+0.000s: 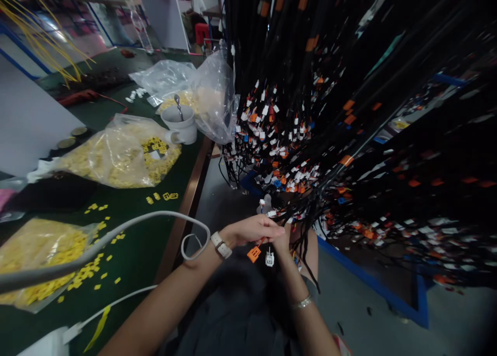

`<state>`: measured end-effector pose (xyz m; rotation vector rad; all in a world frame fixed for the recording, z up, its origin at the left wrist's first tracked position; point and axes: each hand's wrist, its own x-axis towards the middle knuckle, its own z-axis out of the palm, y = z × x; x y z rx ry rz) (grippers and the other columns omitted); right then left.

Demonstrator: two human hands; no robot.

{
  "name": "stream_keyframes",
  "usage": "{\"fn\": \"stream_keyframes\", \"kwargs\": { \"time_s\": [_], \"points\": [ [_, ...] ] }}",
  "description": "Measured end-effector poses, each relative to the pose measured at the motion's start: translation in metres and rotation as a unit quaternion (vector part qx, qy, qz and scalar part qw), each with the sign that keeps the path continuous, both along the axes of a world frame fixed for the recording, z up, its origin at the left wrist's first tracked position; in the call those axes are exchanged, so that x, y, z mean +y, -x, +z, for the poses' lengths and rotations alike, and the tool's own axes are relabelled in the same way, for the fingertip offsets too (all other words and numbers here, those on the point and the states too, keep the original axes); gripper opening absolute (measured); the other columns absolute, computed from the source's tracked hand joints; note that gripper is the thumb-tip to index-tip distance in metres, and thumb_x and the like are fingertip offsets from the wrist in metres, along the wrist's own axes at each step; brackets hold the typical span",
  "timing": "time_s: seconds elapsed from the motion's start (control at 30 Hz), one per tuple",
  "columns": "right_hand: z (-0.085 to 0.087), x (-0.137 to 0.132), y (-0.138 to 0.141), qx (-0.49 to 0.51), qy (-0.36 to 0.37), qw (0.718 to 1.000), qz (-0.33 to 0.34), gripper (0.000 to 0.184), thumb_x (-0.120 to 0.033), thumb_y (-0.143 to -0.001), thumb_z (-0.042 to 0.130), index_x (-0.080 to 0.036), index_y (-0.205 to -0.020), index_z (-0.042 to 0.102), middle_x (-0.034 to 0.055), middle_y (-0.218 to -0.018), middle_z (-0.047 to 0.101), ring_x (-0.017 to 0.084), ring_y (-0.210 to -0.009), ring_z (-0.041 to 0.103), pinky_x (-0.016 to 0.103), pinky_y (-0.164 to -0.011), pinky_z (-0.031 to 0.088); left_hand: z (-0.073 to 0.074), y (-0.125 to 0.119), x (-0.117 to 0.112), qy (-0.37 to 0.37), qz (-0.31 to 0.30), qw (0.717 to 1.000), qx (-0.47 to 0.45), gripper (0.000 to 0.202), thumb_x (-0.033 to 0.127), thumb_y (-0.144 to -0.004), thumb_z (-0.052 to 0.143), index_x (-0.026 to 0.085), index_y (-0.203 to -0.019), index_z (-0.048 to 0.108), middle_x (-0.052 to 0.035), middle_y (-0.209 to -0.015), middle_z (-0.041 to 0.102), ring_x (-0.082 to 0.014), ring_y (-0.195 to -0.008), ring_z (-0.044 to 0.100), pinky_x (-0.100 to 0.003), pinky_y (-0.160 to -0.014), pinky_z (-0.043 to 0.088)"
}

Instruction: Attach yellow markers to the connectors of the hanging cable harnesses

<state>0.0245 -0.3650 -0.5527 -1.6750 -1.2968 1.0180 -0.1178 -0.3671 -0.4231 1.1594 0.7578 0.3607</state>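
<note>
My left hand (250, 229), with a white watch at the wrist, is closed with its fingers bent round the wire ends of a harness. Against its fingertips my right hand (282, 238) is closed on the same wires, its fingers partly hidden. From between the hands hang an orange connector (253, 254) and a white connector (269, 258). A black cable (308, 247) droops beside the right wrist, which wears a bracelet. Just beyond the hands are more white connectors (272, 213) on wires.
Hanging black harnesses (272, 45) with many connectors fill the right side, above a blue frame (373, 288). On the green table (135, 231) lie bags of yellow parts (112, 154), loose yellow pieces and a white mug (182, 125). A grey cable (128, 224) loops near my left forearm.
</note>
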Motion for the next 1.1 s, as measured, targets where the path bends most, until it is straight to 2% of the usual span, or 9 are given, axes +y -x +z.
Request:
{"fn": "stream_keyframes", "kwargs": {
  "time_s": [0.1, 0.27, 0.4, 0.47, 0.6, 0.8, 0.9, 1.0, 1.1],
  "points": [
    [0.002, -0.009, -0.002, -0.021, -0.005, 1.000, -0.016, 0.015, -0.030, -0.069, 0.055, -0.017, -0.062, 0.057, 0.0076, -0.061, 0.060, 0.023, -0.065, 0.055, 0.034, -0.060, 0.042, -0.005, 0.001, 0.001, 0.007, 0.009, 1.000, -0.005, 0.050, 0.059, -0.075, 0.055, 0.015, -0.055, 0.042, 0.0060, -0.048, 0.035, -0.0038, -0.042, 0.028, -0.022, -0.043, 0.019],
    [0.006, -0.035, -0.004, -0.024, -0.036, 0.998, -0.052, 0.028, -0.041, -0.078, 0.048, -0.016, -0.090, 0.058, 0.0116, -0.091, 0.064, 0.025, -0.087, 0.057, 0.037, -0.077, 0.042, -0.017, 0.001, 0.002, 0.017, 0.032, 0.999, 0.007, 0.048, 0.059, -0.076, 0.052, 0.015, -0.060, 0.046, 0.0063, -0.048, 0.035, -0.0042, -0.041, 0.028, -0.022, -0.043, 0.018],
    [0.010, -0.056, -0.005, 0.124, 0.004, 0.991, -0.058, 0.029, -0.047, -0.077, 0.056, -0.019, -0.085, 0.055, 0.0022, -0.074, 0.062, 0.019, -0.070, 0.057, 0.031, -0.068, 0.044, -0.019, 0.000, 0.002, 0.021, 0.057, 0.998, 0.003, 0.048, 0.059, -0.073, 0.056, 0.013, -0.062, 0.050, 0.0055, -0.051, 0.040, -0.0036, -0.043, 0.028, -0.021, -0.044, 0.019],
    [0.015, -0.063, -0.006, 0.243, 0.056, 0.967, -0.059, 0.031, -0.047, -0.075, 0.062, -0.020, -0.087, 0.055, -0.0034, -0.061, 0.057, 0.014, -0.055, 0.052, 0.026, -0.057, 0.043, -0.019, -0.001, 0.003, 0.031, 0.062, 0.998, 0.000, 0.047, 0.059, -0.073, 0.057, 0.013, -0.063, 0.052, 0.0051, -0.052, 0.041, -0.0038, -0.044, 0.030, -0.020, -0.044, 0.020],
    [0.034, -0.072, -0.009, 0.425, 0.167, 0.887, -0.069, 0.034, -0.039, -0.067, 0.073, -0.021, -0.090, 0.057, -0.0092, -0.050, 0.048, 0.007, -0.039, 0.040, 0.024, -0.050, 0.045, -0.018, -0.002, 0.002, 0.020, 0.060, 0.998, 0.011, 0.047, 0.058, -0.074, 0.057, 0.011, -0.070, 0.059, 0.0054, -0.050, 0.041, -0.0037, -0.043, 0.029, -0.019, -0.043, 0.020],
    [0.059, -0.071, -0.010, 0.545, 0.184, 0.814, -0.074, 0.025, -0.028, -0.067, 0.076, -0.019, -0.084, 0.060, -0.0061, -0.063, 0.054, 0.004, -0.045, 0.044, 0.015, -0.042, 0.039, -0.019, -0.012, -0.004, 0.037, 0.038, 0.999, 0.014, 0.051, 0.060, -0.074, 0.053, 0.010, -0.073, 0.061, -0.0002, -0.060, 0.055, -0.0050, -0.046, 0.040, -0.019, -0.044, 0.024],
    [0.062, -0.067, -0.010, 0.576, 0.205, 0.787, -0.084, 0.023, -0.036, -0.072, 0.072, -0.018, -0.072, 0.058, -0.0062, -0.058, 0.051, 0.003, -0.043, 0.042, 0.013, -0.037, 0.033, -0.023, -0.021, -0.010, 0.047, 0.039, 0.998, 0.012, 0.050, 0.057, -0.074, 0.053, 0.008, -0.078, 0.063, 0.0003, -0.059, 0.052, -0.0068, -0.049, 0.043, -0.019, -0.047, 0.029],
    [0.066, -0.063, -0.010, 0.552, 0.212, 0.803, -0.072, 0.033, -0.052, -0.078, 0.060, -0.019, -0.078, 0.062, -0.0029, -0.059, 0.056, 0.008, -0.050, 0.052, 0.017, -0.042, 0.041, -0.028, -0.027, -0.016, 0.034, 0.035, 0.999, 0.022, 0.040, 0.048, -0.078, 0.051, 0.009, -0.077, 0.061, 0.0012, -0.060, 0.049, -0.0080, -0.053, 0.045, -0.020, -0.049, 0.031],
    [0.074, -0.061, -0.009, 0.494, 0.193, 0.847, -0.045, 0.037, -0.052, -0.076, 0.062, -0.019, -0.094, 0.065, 0.0037, -0.078, 0.067, 0.017, -0.072, 0.064, 0.025, -0.055, 0.049, -0.031, -0.030, -0.018, -0.044, 0.018, 0.997, 0.068, 0.032, 0.037, -0.080, 0.049, 0.012, -0.060, 0.051, 0.0033, -0.056, 0.043, -0.0060, -0.050, 0.037, -0.020, -0.048, 0.027]
  ]
}}
